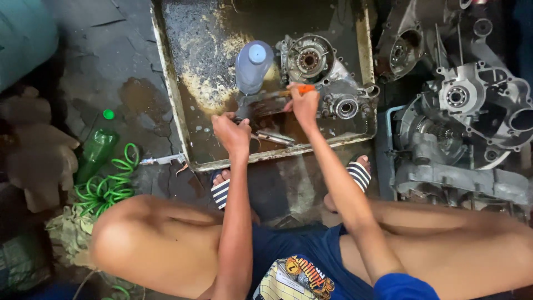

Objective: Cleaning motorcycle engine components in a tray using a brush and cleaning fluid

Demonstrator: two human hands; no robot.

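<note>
Left hand (pixel 232 132) pinches a small metal part (pixel 244 119); right hand (pixel 304 104) grips an orange-handled brush (pixel 300 89) just beyond.

Your left hand (pixel 232 133) covers whatever it grips in the tray (pixel 172 94) — you can't tell the part from here. Your right hand (pixel 304 103) hides most of the brush (pixel 297 90); only an orange stub and a blurred shaft show, and the bristles can't be made out. The tray's far end is cut off by the top edge. The engine case (pixel 319 69) sits partly behind your right hand. The casings (pixel 472 111) on the right run off the frame — their lower parts sink into shadow. Your knees hide the floor beneath.
</note>
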